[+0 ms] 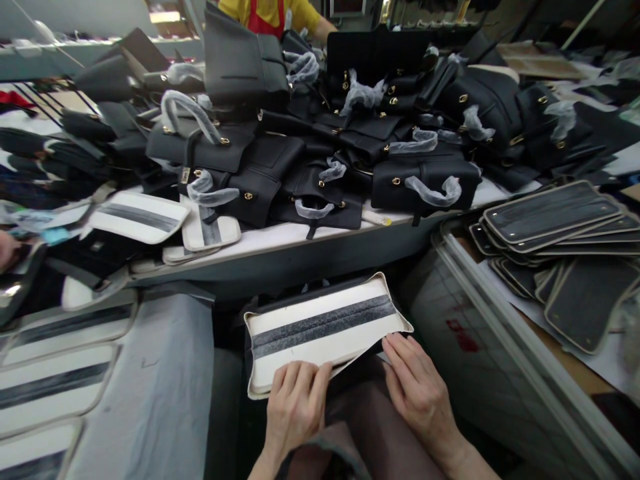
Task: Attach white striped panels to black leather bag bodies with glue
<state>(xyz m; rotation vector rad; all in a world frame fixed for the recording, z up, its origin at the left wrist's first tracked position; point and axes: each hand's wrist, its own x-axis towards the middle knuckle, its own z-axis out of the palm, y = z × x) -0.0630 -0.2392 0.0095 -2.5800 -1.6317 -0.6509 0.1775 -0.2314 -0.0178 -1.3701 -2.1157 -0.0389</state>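
Note:
A white rectangular panel with a dark grey stripe [320, 327] lies tilted over my lap, its edges meeting the rim of a black bag that shows only in part behind it. My left hand [297, 400] is closed on the panel's near edge, fingers on top. At the near right corner, my right hand [417, 387] has its fingers pressed together on the edge, where a narrow dark gap shows between panel and bag. My thumbs are mostly hidden.
Black handbags [425, 180] with plastic-wrapped handles pile up on the bench ahead. Striped white panels [55, 380] lie at left. Dark panels [555, 213] are stacked at right beside a grey-edged board [500, 333]. A person in a yellow top [300, 13] stands behind the pile.

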